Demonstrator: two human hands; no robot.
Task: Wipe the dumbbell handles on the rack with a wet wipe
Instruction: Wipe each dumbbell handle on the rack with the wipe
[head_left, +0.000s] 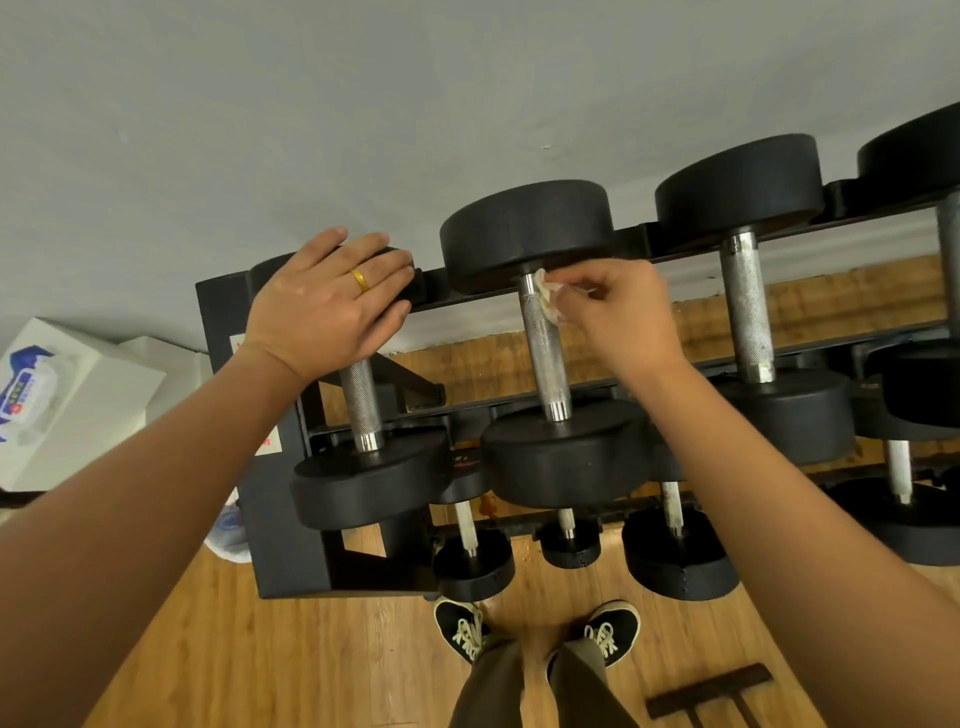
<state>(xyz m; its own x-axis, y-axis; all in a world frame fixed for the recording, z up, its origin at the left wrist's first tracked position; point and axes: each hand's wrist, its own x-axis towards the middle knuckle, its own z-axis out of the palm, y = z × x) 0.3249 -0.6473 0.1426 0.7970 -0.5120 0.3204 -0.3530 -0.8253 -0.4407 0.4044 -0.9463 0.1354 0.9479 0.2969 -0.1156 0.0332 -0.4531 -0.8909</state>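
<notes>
1. Your right hand (618, 317) is grasping a crumpled wet wipe (548, 296), with the fingers curled round it and pinching it.
2. The wipe sits just left of that hand's fingertips. It is pressed against the right side of the middle handle (543, 348), at the handle's far end, right under the big black head (524, 228).
3. The rest of that knurled handle runs bare toward you, past the left side of your right wrist.
4. Your left hand (327, 306) is released, with the fingers straight and slightly spread. It lies palm down on the far head (402, 260) of the leftmost dumbbell and wears a gold ring (359, 280).
5. The left handle (361, 405) comes out from under that palm toward you, and nothing touches it below the hand.
6. The right handle (745, 306) lies to the right of your right hand, well apart from the wipe.
7. The black rack (223, 312) carries all three dumbbells beneath your hands. Smaller dumbbells (472, 566) rest on its lower tiers, below your wrists.
8. Far to the left of your left hand, a wipe packet (31, 389) lies on a white box (104, 374).
9. Your shoes (462, 626) stand on the wooden floor (260, 649) between your forearms.
</notes>
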